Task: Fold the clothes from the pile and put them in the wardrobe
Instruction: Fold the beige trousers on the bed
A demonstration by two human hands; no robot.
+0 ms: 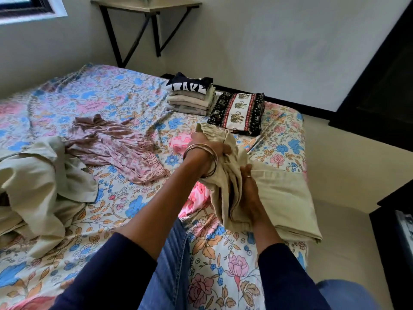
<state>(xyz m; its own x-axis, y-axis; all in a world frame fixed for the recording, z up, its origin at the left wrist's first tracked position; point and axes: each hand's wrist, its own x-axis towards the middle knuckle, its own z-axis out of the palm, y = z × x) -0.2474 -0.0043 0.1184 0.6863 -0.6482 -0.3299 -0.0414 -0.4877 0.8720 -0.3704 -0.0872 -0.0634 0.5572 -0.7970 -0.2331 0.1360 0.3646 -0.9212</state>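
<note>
Nearest us, our right hand and left hand were both closed on a bunched beige garment lying on the floral bed. Left of it lay a rumpled mauve garment and a cream pile. Farther off, a folded stack showed "TAKE", beside an elephant-print cloth.
</note>
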